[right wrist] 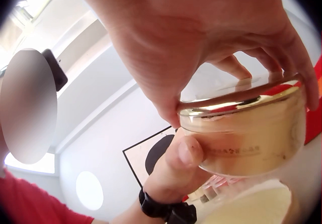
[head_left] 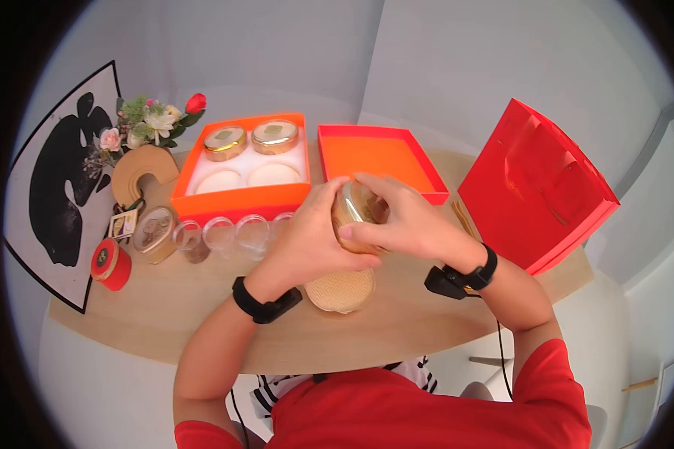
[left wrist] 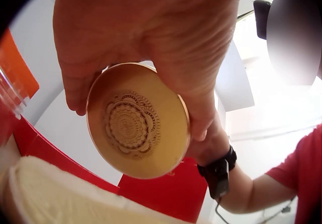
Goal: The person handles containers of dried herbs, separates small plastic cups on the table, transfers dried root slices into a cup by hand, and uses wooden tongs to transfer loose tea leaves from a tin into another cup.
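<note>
Both hands hold one round clear jar (right wrist: 241,143) with a gold-rimmed lid (right wrist: 251,101), raised over the table. The left hand (head_left: 307,236) grips the jar's side, its thumb on the wall in the right wrist view. Over the top, the right hand (head_left: 419,224) spreads thumb and fingers around the lid's rim. In the left wrist view the jar's underside (left wrist: 136,123) shows a yellowish content with a flower-like ring pattern. Below the hands lies a round pale disc (head_left: 341,292) with a woven texture.
Behind stands an orange-red box (head_left: 240,203) with two gold-lidded jars (head_left: 275,136) in white foam. Its shallow lid (head_left: 427,161) lies beside it. Several clear cups (head_left: 252,233) line its front. A red bag (head_left: 535,194) stands right; flowers (head_left: 153,123) and tins (head_left: 111,264) stand left.
</note>
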